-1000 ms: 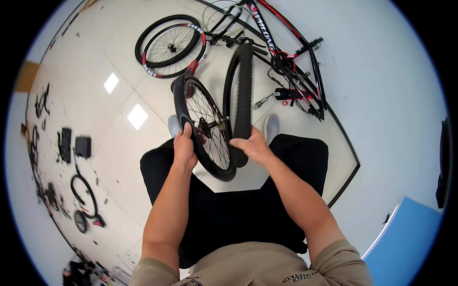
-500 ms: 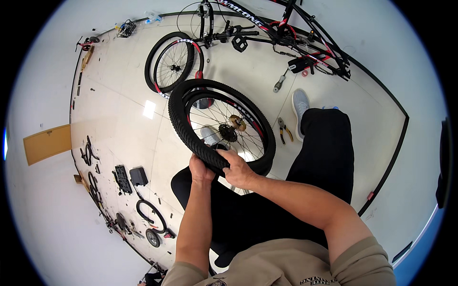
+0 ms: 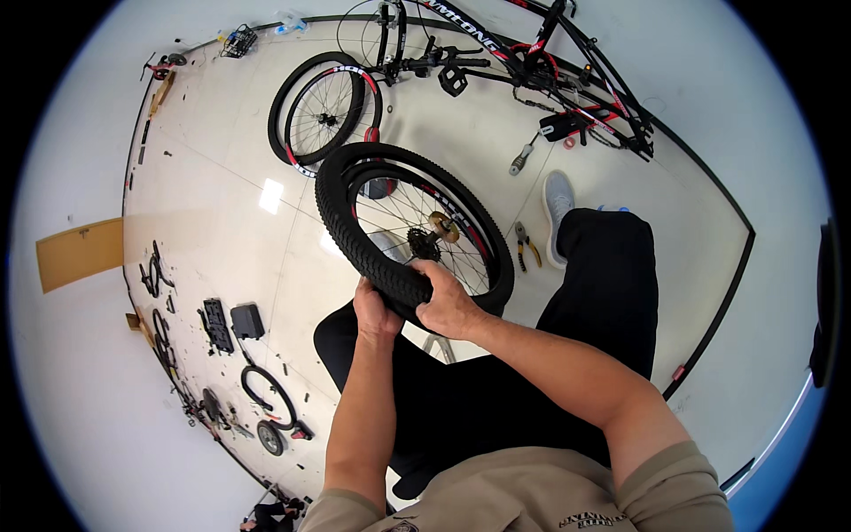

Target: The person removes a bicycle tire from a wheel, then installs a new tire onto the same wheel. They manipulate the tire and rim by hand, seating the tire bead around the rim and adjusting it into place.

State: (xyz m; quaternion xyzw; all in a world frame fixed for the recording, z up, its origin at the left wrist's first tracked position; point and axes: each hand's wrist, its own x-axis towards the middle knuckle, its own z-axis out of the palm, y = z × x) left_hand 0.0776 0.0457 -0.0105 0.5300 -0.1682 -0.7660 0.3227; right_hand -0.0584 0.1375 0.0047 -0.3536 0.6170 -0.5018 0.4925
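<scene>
Between my legs a bicycle wheel stands tilted, with a black knobby tire [image 3: 341,229] around its black and red rim. Its spokes, a dark sprocket cluster [image 3: 423,244] and a gold-coloured round part [image 3: 443,227] show in the middle. My left hand [image 3: 377,312] is closed around the near side of the tire, fingers mostly hidden beneath it. Right beside it, my right hand [image 3: 450,303] grips the same stretch of tire, its thumb and fingers over the inner edge. Whether the tire bead sits inside the rim there, I cannot tell.
Beyond lies another wheel [image 3: 306,111] with a loose tire. A black and red bicycle frame [image 3: 505,58] lies at the far right. Pliers [image 3: 527,246] and a screwdriver [image 3: 523,158] rest near my right shoe [image 3: 558,213]. Tool cases [image 3: 248,321] and bike parts are scattered left.
My right hand has shifted slightly up and inward on the tire, and its grip has changed a little. Both hands stay on the tire. The view has turned slightly.
</scene>
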